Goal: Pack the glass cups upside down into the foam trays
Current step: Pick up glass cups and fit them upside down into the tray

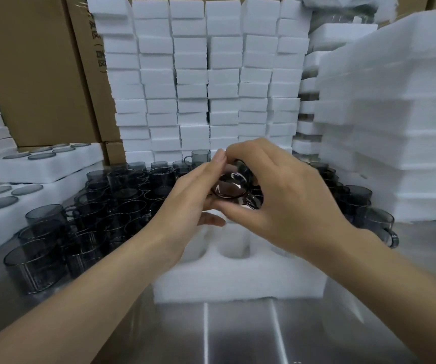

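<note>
A smoky grey glass cup [229, 189] is held in the air between both hands, its round base turned toward me. My left hand [193, 203] cups its left side with fingers along the glass. My right hand [280, 195] curls over its top and right side. Right below them a white foam tray [238, 279] rests on the metal table, with round pockets showing open. Several more grey glass cups [91, 219] stand upright on the table to the left and behind the hands.
Filled foam trays [46, 164] with upturned cup bases are stacked at the left. Tall piles of white foam blocks [198, 80] rise behind, and more foam stacks [400, 122] at the right. Cardboard boxes [33, 69] stand at the back left. A handled cup [379, 224] sits at the right.
</note>
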`<state>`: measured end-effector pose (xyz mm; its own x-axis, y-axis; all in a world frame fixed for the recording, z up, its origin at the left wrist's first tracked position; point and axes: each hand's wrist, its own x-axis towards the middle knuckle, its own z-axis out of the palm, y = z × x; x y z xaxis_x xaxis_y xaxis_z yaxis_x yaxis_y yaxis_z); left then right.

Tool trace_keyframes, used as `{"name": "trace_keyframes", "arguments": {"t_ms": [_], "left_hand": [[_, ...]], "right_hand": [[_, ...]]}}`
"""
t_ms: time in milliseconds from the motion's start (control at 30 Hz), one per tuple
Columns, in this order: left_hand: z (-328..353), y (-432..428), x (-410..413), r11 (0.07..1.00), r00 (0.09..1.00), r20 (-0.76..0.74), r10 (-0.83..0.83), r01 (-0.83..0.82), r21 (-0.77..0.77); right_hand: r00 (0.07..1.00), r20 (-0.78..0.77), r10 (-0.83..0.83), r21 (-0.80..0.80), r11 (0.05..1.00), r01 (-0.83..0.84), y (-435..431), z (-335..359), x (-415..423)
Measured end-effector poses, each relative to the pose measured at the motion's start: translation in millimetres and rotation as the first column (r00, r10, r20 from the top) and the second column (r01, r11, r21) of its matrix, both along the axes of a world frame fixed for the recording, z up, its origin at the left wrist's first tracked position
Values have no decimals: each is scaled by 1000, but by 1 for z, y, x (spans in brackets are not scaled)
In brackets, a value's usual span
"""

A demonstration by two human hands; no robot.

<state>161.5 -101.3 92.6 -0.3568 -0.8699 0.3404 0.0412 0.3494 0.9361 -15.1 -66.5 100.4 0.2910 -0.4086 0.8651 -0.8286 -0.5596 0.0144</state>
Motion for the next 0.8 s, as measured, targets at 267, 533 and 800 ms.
{"name": "trace_keyframes", "arguments": {"t_ms": [267, 533, 800], "left_hand": [[-1, -3, 1, 997, 996, -63, 59, -56, 46], [3, 3, 2, 1000, 990, -142, -28, 28, -4], [1, 1, 3, 993, 966, -249, 76, -96, -71]], "right_hand": [[1000, 15, -9, 181, 984, 6, -5, -10, 0], [955, 297, -24, 104, 995, -7, -11, -12, -2], [907, 242, 344, 193, 900, -392, -9, -14, 4]]}}
